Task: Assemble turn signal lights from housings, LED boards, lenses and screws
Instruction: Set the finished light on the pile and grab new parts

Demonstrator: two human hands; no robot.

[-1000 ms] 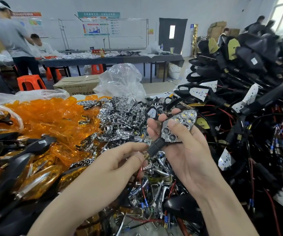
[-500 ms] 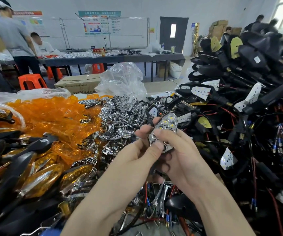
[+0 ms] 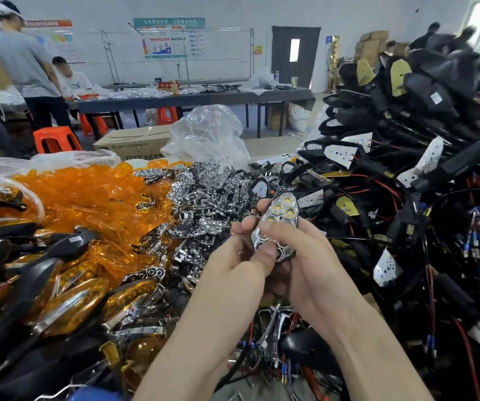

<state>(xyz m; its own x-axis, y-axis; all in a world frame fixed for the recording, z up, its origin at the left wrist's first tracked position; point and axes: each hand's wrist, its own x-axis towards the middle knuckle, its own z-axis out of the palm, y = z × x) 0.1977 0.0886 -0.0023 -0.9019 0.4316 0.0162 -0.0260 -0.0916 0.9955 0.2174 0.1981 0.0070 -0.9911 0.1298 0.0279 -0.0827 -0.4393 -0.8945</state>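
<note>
Head view, centre, above the heaped parts: left hand (image 3: 247, 256) and right hand (image 3: 308, 270) are both gripping one chrome reflector (image 3: 280, 218), a thumb and forefinger pressing across its lower half, apparently seating it over an LED board. It is showing honeycomb cups, with yellow LEDs visible in the upper four and its backing hidden. The next move is likely calling for a lens from the amber lens heap (image 3: 88, 198) at left, aligned squarely.

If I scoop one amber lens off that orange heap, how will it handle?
The amber lenses look thin, glossy and see-through, so probably light and slippery. They lie loosely heaped, so neighbours would likely slide when one is pulled.
</note>
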